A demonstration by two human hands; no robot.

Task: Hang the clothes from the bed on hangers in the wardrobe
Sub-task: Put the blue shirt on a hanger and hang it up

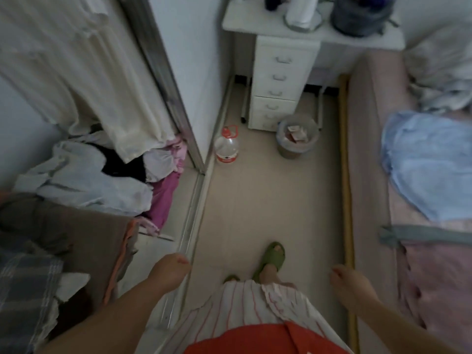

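— Standing between wardrobe (84, 154) and bed (370, 149), your left hand (169, 270) and right hand (351, 283) both hang loosely curled, holding nothing.

— Where's the next garment?

— The light blue garment (429, 162) lies crumpled on the bed, at your right. It looks soft, light and floppy, so I'd have you gather it at the shoulders or collar, not the hem, to stop it trailing.
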